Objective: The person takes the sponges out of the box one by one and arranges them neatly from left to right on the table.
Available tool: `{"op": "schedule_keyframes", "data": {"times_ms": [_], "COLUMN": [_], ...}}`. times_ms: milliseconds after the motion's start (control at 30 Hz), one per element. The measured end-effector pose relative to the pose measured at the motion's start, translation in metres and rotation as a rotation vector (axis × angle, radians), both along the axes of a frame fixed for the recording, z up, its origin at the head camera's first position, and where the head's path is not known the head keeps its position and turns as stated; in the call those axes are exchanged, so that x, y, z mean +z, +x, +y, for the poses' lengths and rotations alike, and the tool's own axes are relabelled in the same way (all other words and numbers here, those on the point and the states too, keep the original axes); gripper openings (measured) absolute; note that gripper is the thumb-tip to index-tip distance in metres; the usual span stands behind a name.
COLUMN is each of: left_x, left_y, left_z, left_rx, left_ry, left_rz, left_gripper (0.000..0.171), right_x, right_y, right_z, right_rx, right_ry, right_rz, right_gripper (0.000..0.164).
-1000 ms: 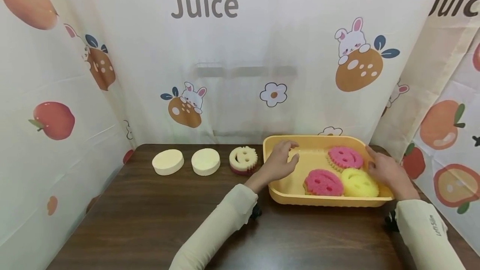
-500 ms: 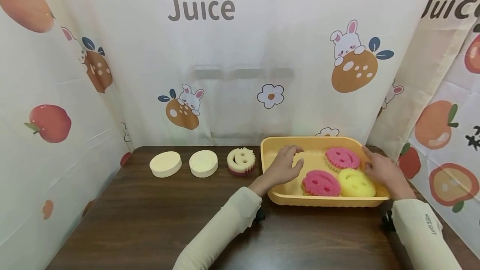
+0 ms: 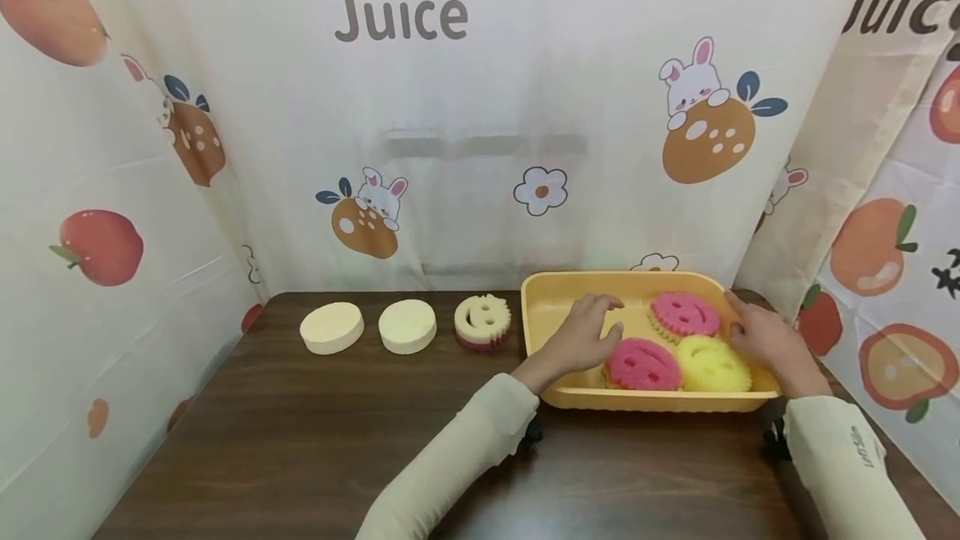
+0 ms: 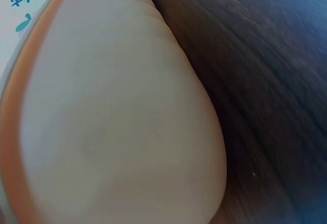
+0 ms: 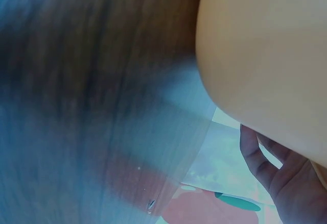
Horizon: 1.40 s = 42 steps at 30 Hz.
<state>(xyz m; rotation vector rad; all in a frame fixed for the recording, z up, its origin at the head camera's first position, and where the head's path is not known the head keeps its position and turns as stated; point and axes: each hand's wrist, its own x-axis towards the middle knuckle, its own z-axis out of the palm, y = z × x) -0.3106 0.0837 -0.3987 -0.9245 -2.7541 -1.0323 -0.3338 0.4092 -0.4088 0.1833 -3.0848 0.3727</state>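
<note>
Yellow, the tray (image 3: 660, 402) holds two pink sponges (image 3: 642, 366) at its one and six o'clock and a yellow sponge (image 3: 714, 365) at four. We grip the tray at three with our right hand (image 3: 771, 347); our left hand (image 3: 579, 338) hovers over nine, fingers loosely bent, holding nothing (three pale-topped rounds (image 3: 407, 327) sit on the table (image 3: 300, 440) beyond).

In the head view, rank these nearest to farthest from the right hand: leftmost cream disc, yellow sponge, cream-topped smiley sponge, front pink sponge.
1. Yellow sponge: in the tray, beside the right hand.
2. Front pink sponge: left of the yellow one.
3. Cream-topped smiley sponge: left of the tray.
4. Leftmost cream disc: row's left end.
</note>
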Motion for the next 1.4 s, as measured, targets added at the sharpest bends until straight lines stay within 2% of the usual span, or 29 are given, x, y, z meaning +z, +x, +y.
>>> {"op": "schedule_keyframes", "data": {"times_ms": [233,633,967,1133,1400], "left_x": [-0.006,-0.009,-0.018,-0.019,-0.020], "left_y": [0.001,0.003,0.004,0.004,0.006], "left_z": [0.007,0.015,0.016,0.015,0.018], "left_rx": [0.000,0.005,0.006,0.006,-0.022], "left_ry": [-0.008,-0.040,-0.065,-0.056,-0.108], "left_rz": [-0.012,-0.008,-0.039,-0.082,-0.028], "left_gripper": [0.039,0.039,0.040,0.042,0.043], "right_x": [-0.002,-0.001,-0.002,-0.003,-0.002], "right_y": [0.000,0.000,0.001,0.000,0.000], "right_z": [0.001,0.001,-0.001,-0.001,-0.001], "right_rx": [-0.003,-0.002,-0.004,-0.011,-0.012], "right_ry": [0.001,0.001,0.005,0.004,0.006], "right_rz": [0.008,0.015,0.019,0.010,0.010], "right_gripper": [0.067,0.067,0.067,0.067,0.067]}}
